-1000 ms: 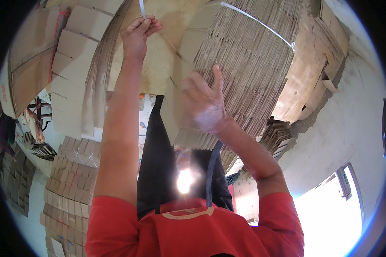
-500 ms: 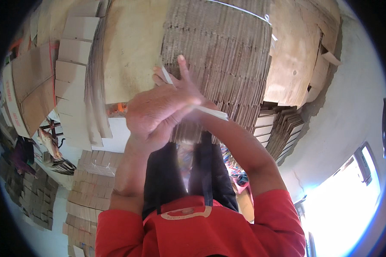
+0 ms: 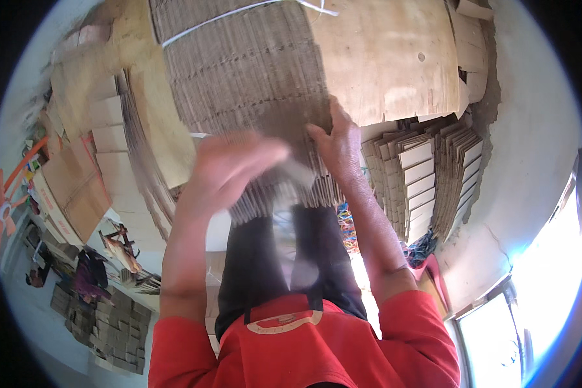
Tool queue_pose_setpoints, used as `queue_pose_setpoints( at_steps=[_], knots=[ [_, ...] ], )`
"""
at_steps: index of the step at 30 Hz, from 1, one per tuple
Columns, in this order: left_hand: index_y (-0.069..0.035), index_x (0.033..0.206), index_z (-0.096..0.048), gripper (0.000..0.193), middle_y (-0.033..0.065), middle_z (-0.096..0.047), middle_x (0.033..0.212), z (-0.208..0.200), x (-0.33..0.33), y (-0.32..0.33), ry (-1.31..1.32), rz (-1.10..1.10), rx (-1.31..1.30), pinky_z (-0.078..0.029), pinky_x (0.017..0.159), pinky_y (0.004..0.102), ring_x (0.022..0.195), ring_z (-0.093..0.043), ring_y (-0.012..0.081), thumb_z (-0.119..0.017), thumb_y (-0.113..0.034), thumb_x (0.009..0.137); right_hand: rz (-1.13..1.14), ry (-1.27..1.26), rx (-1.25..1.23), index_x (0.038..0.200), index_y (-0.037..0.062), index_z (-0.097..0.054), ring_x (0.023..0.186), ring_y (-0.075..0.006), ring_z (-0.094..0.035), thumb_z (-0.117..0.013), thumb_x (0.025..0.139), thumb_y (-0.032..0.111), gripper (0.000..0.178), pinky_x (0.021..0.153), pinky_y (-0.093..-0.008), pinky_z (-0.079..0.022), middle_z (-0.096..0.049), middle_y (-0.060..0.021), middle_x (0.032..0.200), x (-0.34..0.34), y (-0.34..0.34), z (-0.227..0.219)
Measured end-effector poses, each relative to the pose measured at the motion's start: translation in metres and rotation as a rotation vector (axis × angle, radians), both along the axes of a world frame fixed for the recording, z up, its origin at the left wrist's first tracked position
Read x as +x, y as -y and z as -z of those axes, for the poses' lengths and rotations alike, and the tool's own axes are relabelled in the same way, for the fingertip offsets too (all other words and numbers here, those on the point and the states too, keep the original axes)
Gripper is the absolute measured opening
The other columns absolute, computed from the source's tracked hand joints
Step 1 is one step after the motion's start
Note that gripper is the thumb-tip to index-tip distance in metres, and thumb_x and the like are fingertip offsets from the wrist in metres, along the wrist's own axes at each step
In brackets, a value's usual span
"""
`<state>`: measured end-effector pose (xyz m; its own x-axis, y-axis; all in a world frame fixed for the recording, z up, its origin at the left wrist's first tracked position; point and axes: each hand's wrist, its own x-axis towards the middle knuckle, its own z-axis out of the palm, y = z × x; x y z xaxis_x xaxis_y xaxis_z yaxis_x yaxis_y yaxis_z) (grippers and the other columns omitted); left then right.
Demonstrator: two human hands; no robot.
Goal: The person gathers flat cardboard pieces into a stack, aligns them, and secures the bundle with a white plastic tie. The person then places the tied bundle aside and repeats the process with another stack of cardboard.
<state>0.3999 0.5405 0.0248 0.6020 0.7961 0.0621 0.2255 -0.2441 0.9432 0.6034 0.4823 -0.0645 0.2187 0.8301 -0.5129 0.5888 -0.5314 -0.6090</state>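
A bundle of flat corrugated cardboard pieces (image 3: 239, 71), packed on edge in rows, lies in front of me. Across its far part runs a white strap (image 3: 229, 14) with a loose end. My right hand (image 3: 339, 142) grips the bundle's near right edge, thumb on top and a finger along the side. My left hand (image 3: 236, 165) is over the near left part of the bundle, and motion smears its fingers. Beside its fingertips a pale strip (image 3: 297, 171) shows blurred; whether the hand holds it cannot be made out.
The bundle lies on a plywood surface (image 3: 388, 58). More folded cardboard stacks stand at the right (image 3: 420, 181) and left (image 3: 110, 132). An orange fan (image 3: 3, 207) is at the far left. Coloured cords (image 3: 348, 229) lie below, and a bright window (image 3: 543, 284) is at the right.
My hands, crossed over each other before, have come apart. The right hand has moved to the bundle's right edge, the left to its left side. The bundle appears farther left and tilted as the view shifted.
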Motion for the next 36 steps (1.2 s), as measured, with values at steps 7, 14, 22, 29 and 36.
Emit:
queue_pose_setpoints(
  at_steps=[7,14,22,29,36],
  knots=[
    [0.003,0.072,-0.058,0.007,0.0110,-0.060,0.117,0.064,0.078,-0.047,-0.454,0.364,0.481,-0.046,0.093,0.0389,0.107,-0.057,0.0255,-0.056,-0.003,0.075,0.079,-0.376,0.266,0.115,-0.0039,-0.060,0.089,-0.0276,-0.061,-0.073,0.068,0.008,0.050,0.081,-0.0328,-0.048,-0.065,-0.0166,0.103,0.030,0.001,0.013],
    [0.003,0.071,-0.054,0.009,0.0143,-0.062,0.108,0.082,0.091,-0.068,-0.368,0.572,0.444,-0.038,0.107,0.0430,0.112,-0.055,0.0298,-0.051,-0.001,0.077,0.145,-0.624,0.243,0.108,0.0021,-0.067,0.081,-0.0182,-0.064,-0.055,0.078,-0.001,0.032,0.071,-0.0302,-0.053,-0.067,-0.0131,0.100,0.078,-0.044,0.078],
    [0.004,0.073,-0.053,0.006,0.0137,-0.061,0.103,0.088,0.093,-0.064,-0.350,0.534,0.381,-0.042,0.102,0.0461,0.106,-0.056,0.0316,-0.052,0.000,0.078,-0.606,0.426,0.445,0.140,0.0161,-0.037,0.097,-0.0282,-0.062,-0.055,0.080,0.001,0.065,0.075,-0.0367,-0.055,-0.038,-0.0136,0.142,0.071,-0.129,0.150],
    [0.003,0.075,-0.054,0.005,0.0129,-0.060,0.101,0.084,0.095,-0.064,-0.346,0.566,0.405,-0.044,0.100,0.0470,0.105,-0.056,0.0311,-0.056,-0.002,0.076,-0.769,0.500,0.289,0.110,0.0094,-0.053,0.098,-0.0257,-0.061,-0.058,0.075,-0.001,0.037,0.072,-0.0337,-0.054,-0.056,-0.0083,0.106,0.081,-0.140,0.168],
    [0.003,0.075,-0.055,0.006,0.0136,-0.061,0.098,0.087,0.097,-0.064,-0.336,0.554,0.435,-0.046,0.097,0.0461,0.101,-0.058,0.0283,-0.059,-0.001,0.072,-0.690,0.375,0.685,0.102,0.0094,-0.055,0.092,-0.0250,-0.062,-0.061,0.072,0.003,0.031,0.068,-0.0321,-0.055,-0.058,-0.0096,0.099,0.085,-0.132,0.163]
  ],
)
